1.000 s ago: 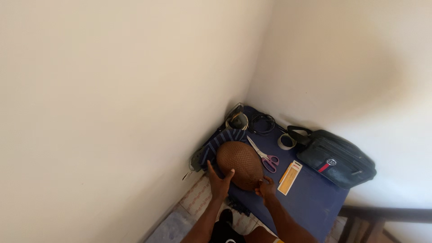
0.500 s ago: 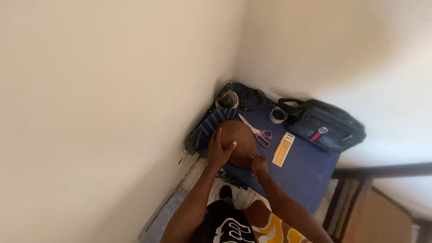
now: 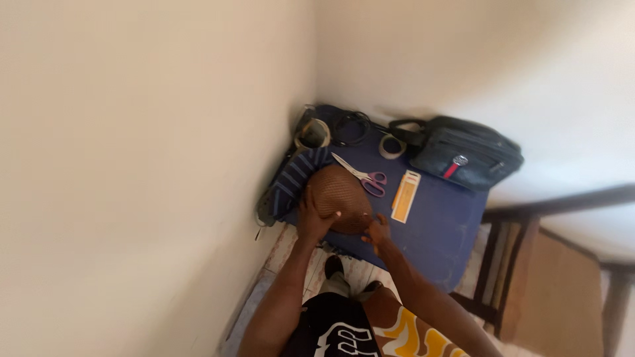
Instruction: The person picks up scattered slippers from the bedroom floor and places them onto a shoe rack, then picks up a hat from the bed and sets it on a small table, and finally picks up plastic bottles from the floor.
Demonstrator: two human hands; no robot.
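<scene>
A rounded brown form covered in mesh net [image 3: 340, 192] rests near the front edge of a dark blue table [image 3: 436, 228]. My left hand [image 3: 311, 218] lies flat against its left side, fingers spread over the mesh. My right hand [image 3: 377, 230] pinches the net's lower right edge with its fingertips. A striped blue cloth [image 3: 291, 177] lies just left of the form, against the wall.
Purple-handled scissors [image 3: 362, 177] and a flat yellow packet [image 3: 404, 187] lie right of the form. A black bag [image 3: 463, 153], a tape roll [image 3: 391, 147], coiled black cables [image 3: 349, 127] and a small bowl [image 3: 313, 134] sit at the back. Wooden chair legs [image 3: 499, 264] stand at right.
The view has swung so the table sits higher in frame. My left hand moved up from the form's lower edge onto its side; my right hand stays at the lower right rim.
</scene>
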